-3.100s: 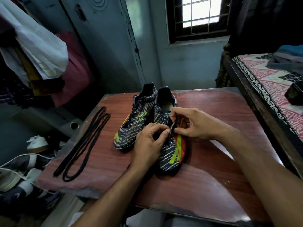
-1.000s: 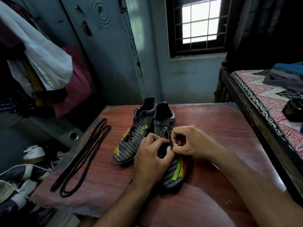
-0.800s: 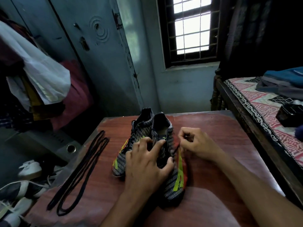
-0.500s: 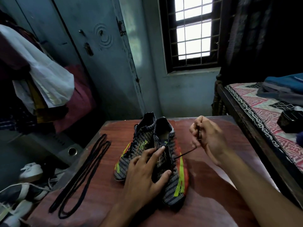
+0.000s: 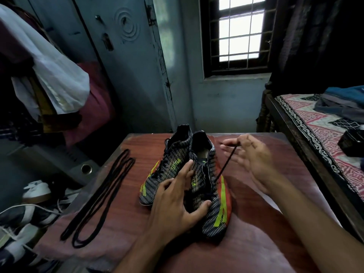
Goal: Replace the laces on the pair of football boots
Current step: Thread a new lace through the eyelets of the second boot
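Observation:
Two dark striped football boots with neon-yellow marks stand side by side on a reddish table (image 5: 256, 239). My left hand (image 5: 173, 209) rests on the right boot (image 5: 216, 215), fingers spread over its lacing and thumb against its side. The left boot (image 5: 167, 164) is laced in black. A short black lace end (image 5: 226, 164) rises taut from the right boot's eyelets to my right hand (image 5: 254, 160). That hand is blurred, with its fingers spread. The lace tip lies by the thumb, and whether it is pinched is unclear. A loose pair of black laces (image 5: 102, 194) lies to the left.
A bed with a patterned cover (image 5: 319, 134) runs along the table's right side, a black box (image 5: 352, 142) on it. Clothes hang at the left (image 5: 49, 75). Shoes lie on the floor at lower left (image 5: 25, 213). A barred window (image 5: 240, 30) is behind.
My right hand pulled a lace end out of the right boot, up and to the right, and its fingers have now spread. My left hand flattened onto the boot.

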`<state>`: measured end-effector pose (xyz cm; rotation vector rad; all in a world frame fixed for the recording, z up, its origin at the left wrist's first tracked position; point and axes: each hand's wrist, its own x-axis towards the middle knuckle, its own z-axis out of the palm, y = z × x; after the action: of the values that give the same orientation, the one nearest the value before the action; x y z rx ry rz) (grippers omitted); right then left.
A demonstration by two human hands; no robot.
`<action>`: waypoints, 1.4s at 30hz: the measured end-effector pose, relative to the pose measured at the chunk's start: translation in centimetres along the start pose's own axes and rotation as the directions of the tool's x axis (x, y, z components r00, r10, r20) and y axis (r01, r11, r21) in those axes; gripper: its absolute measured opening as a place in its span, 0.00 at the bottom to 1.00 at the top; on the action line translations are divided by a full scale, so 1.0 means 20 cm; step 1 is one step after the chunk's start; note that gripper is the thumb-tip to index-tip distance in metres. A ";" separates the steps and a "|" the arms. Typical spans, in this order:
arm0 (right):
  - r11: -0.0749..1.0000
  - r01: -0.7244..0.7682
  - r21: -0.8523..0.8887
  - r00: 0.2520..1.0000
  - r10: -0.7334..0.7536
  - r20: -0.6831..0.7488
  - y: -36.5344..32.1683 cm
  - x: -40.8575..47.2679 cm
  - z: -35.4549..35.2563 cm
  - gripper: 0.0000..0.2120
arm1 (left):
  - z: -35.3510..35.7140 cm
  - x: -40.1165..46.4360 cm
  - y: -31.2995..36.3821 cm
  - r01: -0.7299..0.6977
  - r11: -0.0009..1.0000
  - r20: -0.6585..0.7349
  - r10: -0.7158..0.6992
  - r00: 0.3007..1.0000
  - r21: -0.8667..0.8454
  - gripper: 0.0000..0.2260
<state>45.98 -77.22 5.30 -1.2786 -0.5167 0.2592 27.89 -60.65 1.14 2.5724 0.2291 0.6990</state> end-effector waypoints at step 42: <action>0.906 -0.064 -0.419 0.898 -0.131 -0.420 0.18 0.15 -0.30 0.20 | 0.01 0.01 0.00 -0.078 0.989 0.072 0.069 0.995 0.126 0.35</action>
<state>51.88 -79.88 1.29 -1.6936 -0.2037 -0.1913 28.20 -60.67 1.07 2.7348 0.1628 0.6414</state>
